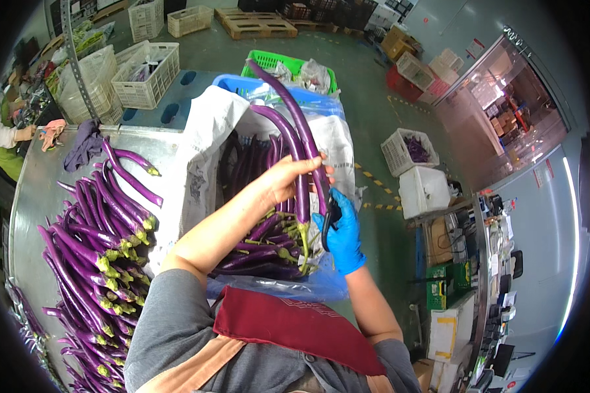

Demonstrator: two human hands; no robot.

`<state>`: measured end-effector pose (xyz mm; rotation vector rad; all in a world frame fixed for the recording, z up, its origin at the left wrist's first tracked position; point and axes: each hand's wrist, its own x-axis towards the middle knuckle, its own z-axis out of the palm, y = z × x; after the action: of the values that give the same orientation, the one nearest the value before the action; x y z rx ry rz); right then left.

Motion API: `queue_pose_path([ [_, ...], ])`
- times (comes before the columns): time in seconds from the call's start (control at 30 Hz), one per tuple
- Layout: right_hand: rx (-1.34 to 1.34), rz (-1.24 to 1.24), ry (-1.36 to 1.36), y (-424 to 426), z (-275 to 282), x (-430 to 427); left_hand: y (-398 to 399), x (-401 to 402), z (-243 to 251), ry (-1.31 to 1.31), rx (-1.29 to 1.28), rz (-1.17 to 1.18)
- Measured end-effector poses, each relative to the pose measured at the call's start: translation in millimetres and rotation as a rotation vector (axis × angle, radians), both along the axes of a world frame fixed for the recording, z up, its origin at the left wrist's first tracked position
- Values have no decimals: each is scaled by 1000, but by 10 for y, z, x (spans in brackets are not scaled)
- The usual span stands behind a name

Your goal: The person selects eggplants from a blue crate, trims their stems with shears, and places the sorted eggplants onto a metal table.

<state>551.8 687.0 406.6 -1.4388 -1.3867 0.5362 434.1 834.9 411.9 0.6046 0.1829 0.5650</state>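
Note:
My bare left hand (287, 179) grips two long purple eggplants. One eggplant (281, 93) reaches far forward; the other (302, 196) has its green stem towards me. My right hand (346, 231), in a blue glove, holds a tool with black looped handles (327, 226), seemingly scissors, at the near end of the first eggplant. Its blades are hidden. Below both hands is a container lined with white sheeting (216, 118) and blue plastic film. More eggplants (260, 255) lie inside it, several with stems on. To the left, a heap of eggplants (98, 245) covers part of a metal table (34, 196).
A dark cloth (82, 146) and a pink cloth (53, 133) lie on the table. At far left is another person's hand (25, 132). Beyond the lined container stand blue (223, 81) and green crates (255, 56). A white crate (396, 154) and foam box (425, 191) are at right.

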Motion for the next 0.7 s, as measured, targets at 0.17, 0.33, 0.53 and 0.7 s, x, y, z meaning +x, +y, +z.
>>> queue_pose_path([
  [0.17,-362,71,547,-305,304,268,235,-195,9,13,-41,-11],
  [0.33,-593,329,-144,-631,561,642,293,-270,96,-49,-8,-40],
  [0.53,-531,373,-808,-410,697,557,176,-175,124,-36,-12,-51],
  [0.7,-347,376,-917,-151,251,497,165,-145,88,11,31,26],
])
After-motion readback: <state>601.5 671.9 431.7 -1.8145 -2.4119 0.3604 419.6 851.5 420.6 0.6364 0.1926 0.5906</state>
